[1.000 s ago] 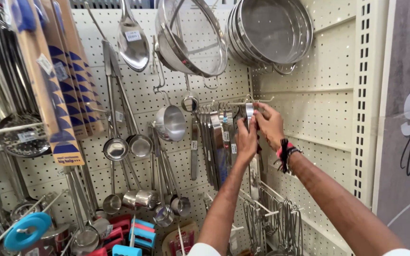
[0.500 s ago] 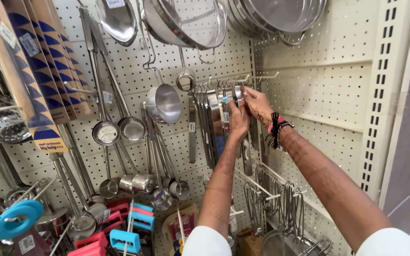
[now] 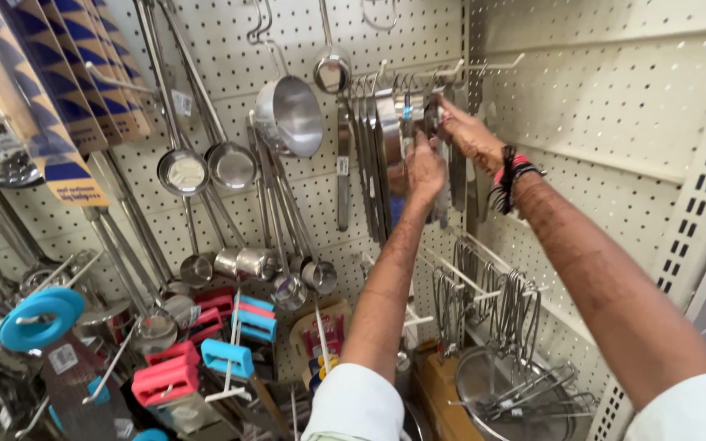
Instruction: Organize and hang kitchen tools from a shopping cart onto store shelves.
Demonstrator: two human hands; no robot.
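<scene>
Both my arms reach up to a pegboard wall of hanging kitchen tools. My left hand [image 3: 423,167] grips a long steel utensil [image 3: 440,189] that hangs among several flat steel utensils [image 3: 373,155] on a white peg hook [image 3: 459,72]. My right hand [image 3: 469,135], with red and black bands at the wrist, pinches the top of the same utensil right under the hook. What kind of utensil it is stays hidden behind my hands.
Steel ladles [image 3: 206,163] and a small steel pot [image 3: 289,114] hang to the left. Whisks [image 3: 500,306] and a wire strainer [image 3: 500,392] hang low at the right. Pink and blue plastic tools [image 3: 206,351] sit below, and wooden boards in blue sleeves [image 3: 67,98] hang top left.
The view has tilted down and moved closer, so the strainers at the top left the frame. Both hands stay on the hanging utensil at the hook.
</scene>
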